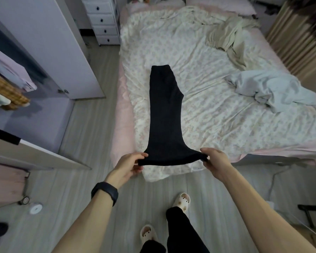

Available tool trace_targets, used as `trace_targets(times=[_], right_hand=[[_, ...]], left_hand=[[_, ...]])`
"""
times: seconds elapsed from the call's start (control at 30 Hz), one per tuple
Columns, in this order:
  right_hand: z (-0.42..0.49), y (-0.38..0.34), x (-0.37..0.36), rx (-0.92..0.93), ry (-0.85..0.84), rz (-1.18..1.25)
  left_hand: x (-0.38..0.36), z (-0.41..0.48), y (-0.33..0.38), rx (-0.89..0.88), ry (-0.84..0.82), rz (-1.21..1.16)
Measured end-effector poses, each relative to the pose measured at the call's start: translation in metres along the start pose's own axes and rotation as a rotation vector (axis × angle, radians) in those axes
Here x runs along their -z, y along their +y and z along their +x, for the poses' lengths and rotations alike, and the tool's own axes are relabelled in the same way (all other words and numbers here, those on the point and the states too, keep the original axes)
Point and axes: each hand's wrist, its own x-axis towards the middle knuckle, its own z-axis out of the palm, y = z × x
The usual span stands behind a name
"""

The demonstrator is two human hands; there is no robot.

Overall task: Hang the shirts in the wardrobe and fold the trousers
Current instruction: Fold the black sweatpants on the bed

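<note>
Both hands, left hand (129, 164) and right hand (214, 161), pinch the soft, light trousers (164, 114) by the hem corners at the bed (226, 147) edge.

- No word, brand or number can be read here.
- The black trousers (164, 110) show no readable label.
- The small round object (26, 199) on the floor perhaps bears marks, but they are too small to tell.
</note>
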Motion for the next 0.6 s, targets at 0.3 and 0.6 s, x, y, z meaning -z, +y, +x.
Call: trace_targets(times=[0.3,0.6], right_hand=[[0.043,-0.087,-0.024,0.189,-0.182,-0.024],[0.124,-0.097,-0.035,0.325,-0.088,-0.401]], left_hand=[[-0.014,0.049,0.086,-0.203,-0.002,0.298],[-0.029,0.129,0.102,-0.302,0.202,0.511]])
